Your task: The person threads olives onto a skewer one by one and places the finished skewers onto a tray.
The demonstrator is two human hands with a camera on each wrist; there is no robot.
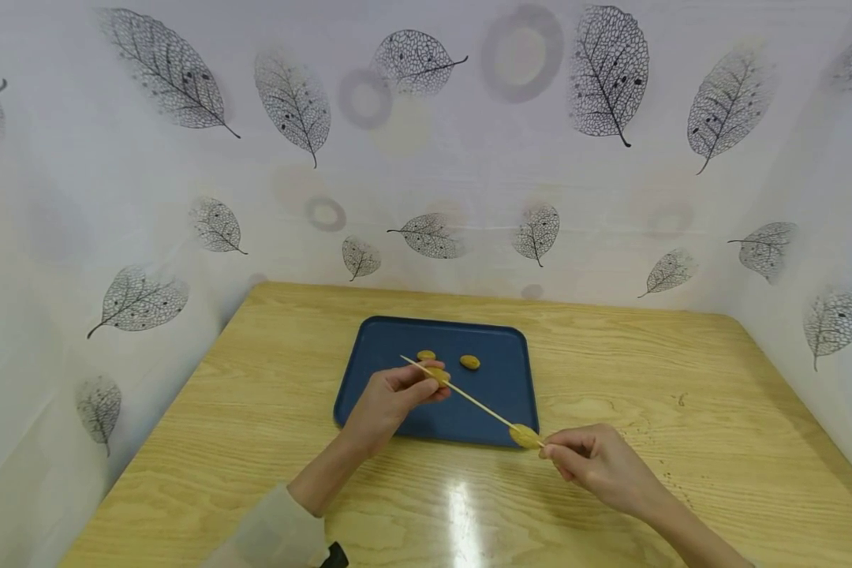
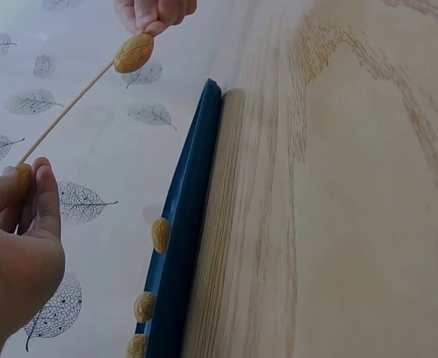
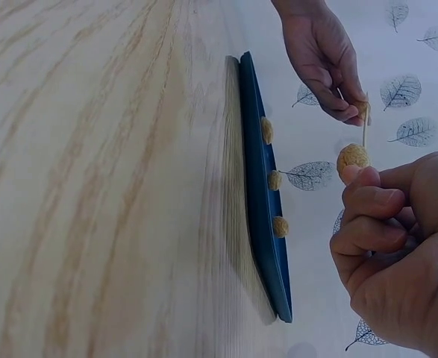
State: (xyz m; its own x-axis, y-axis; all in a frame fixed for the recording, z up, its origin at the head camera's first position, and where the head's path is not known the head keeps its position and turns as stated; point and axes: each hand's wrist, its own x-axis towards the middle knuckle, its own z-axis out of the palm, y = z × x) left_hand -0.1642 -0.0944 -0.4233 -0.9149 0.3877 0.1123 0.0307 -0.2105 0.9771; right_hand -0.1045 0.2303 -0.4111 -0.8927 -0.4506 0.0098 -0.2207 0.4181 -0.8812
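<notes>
My left hand pinches a yellowish-brown oval fruit between thumb and fingers, over the blue tray. A thin wooden skewer runs from this fruit down to the right, its far tip showing past the left fingers in the head view. Near the skewer's other end a second wrinkled oval fruit is threaded. Just beyond that one, my right hand grips the short end of the skewer with thumb and fingertips. The left fingers partly hide the fruit they hold.
Loose fruits of the same kind lie on the tray; one fruit sits right of another fruit, and the wrist views show a third. The wooden table meets a leaf-patterned cloth backdrop at the back and sides.
</notes>
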